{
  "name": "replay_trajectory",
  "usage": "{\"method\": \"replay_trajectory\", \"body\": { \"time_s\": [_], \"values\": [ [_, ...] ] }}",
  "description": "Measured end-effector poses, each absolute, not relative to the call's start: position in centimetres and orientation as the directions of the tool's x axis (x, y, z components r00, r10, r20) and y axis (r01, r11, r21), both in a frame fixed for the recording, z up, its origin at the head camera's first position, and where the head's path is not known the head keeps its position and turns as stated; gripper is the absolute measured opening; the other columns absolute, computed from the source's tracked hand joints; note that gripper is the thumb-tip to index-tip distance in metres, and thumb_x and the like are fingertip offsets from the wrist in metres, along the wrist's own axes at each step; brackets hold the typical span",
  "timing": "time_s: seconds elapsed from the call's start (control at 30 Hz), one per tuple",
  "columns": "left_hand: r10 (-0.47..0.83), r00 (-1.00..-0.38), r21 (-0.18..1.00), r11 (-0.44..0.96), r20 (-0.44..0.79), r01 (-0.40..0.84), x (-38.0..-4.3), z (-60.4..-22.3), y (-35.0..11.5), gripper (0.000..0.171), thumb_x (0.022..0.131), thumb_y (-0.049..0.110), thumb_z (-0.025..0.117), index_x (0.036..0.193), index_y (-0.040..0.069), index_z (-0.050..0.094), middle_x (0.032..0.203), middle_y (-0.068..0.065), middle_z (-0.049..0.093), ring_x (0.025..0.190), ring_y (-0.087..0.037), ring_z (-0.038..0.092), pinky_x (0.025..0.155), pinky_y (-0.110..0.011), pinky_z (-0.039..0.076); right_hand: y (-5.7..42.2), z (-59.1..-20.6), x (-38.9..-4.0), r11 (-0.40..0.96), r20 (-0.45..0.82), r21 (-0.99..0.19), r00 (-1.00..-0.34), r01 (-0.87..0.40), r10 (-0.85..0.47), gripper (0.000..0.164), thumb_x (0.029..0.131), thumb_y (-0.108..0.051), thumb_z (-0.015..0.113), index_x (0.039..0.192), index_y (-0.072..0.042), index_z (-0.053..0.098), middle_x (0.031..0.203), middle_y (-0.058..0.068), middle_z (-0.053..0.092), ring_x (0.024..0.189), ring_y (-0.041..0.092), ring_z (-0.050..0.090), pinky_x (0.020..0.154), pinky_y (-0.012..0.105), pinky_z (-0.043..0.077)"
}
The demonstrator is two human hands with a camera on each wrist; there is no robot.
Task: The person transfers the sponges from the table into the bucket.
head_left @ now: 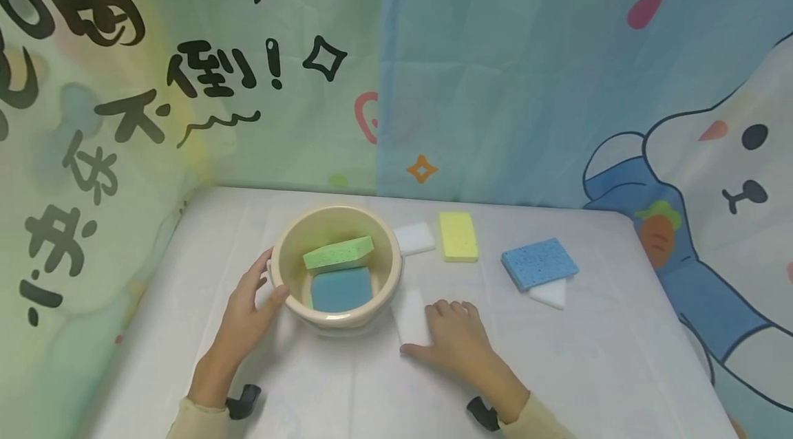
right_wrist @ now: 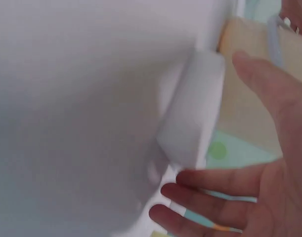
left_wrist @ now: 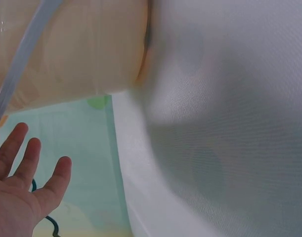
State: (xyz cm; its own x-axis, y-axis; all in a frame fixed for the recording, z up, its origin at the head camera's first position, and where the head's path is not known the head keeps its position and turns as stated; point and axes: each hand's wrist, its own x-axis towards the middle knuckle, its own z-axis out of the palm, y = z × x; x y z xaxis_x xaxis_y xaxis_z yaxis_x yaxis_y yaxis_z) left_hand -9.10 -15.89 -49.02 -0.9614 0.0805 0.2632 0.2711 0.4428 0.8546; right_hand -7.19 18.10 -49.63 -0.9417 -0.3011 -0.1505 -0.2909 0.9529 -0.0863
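A cream bucket [head_left: 337, 318] with a grey handle [left_wrist: 24, 54] stands on the white table, holding a green sponge [head_left: 338, 254] tilted above a blue sponge [head_left: 341, 290]. My left hand [head_left: 248, 318] rests against its left side, thumb at the rim; the left wrist view shows several fingers spread and nearly straight. Just right of the bucket lies a white sponge block [head_left: 410, 318], also in the right wrist view [right_wrist: 193, 108]. My right hand [head_left: 455, 339] reaches around this block, with fingertips at one end and the thumb apart from it, not pinching.
Behind the bucket's right side lies another white block [head_left: 415, 238], with a yellow sponge [head_left: 458, 237] beside it. Farther right, a blue speckled sponge [head_left: 540, 263] leans over a white piece [head_left: 550, 293]. A printed curtain [head_left: 495, 81] hangs along the table's back edge.
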Motion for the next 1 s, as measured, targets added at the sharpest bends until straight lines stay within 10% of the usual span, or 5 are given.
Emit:
{"method": "replay_trajectory", "body": {
  "time_s": [0.33,1.0],
  "values": [
    [0.083,-0.962,0.86,0.433,0.259,0.269,-9.2,-48.9,-15.8,0.065,0.097,0.015,0.065,0.155,0.008,0.035,0.156,-0.012,0.038,0.144,-0.032,0.032,0.111,-0.056,0.036,16.8,-50.3,-6.7,0.966,-0.08,-0.01,-0.963,-0.258,-0.258,0.082,0.075,-0.075,0.069,0.102,0.003,0.063,0.082,0.011,0.054,0.08,0.029,0.053,0.075,0.046,0.048],
    [0.075,-0.962,0.862,0.431,0.263,0.269,-9.2,-49.4,-16.0,0.064,0.098,0.019,0.064,0.155,0.009,0.036,0.156,-0.012,0.039,0.144,-0.032,0.033,0.111,-0.056,0.037,19.0,-49.3,-7.0,0.958,-0.064,-0.104,-0.959,-0.269,-0.276,0.078,0.081,-0.05,0.077,0.132,0.006,0.056,0.112,0.018,0.064,0.099,0.034,0.06,0.091,0.055,0.048]
  ]
}}
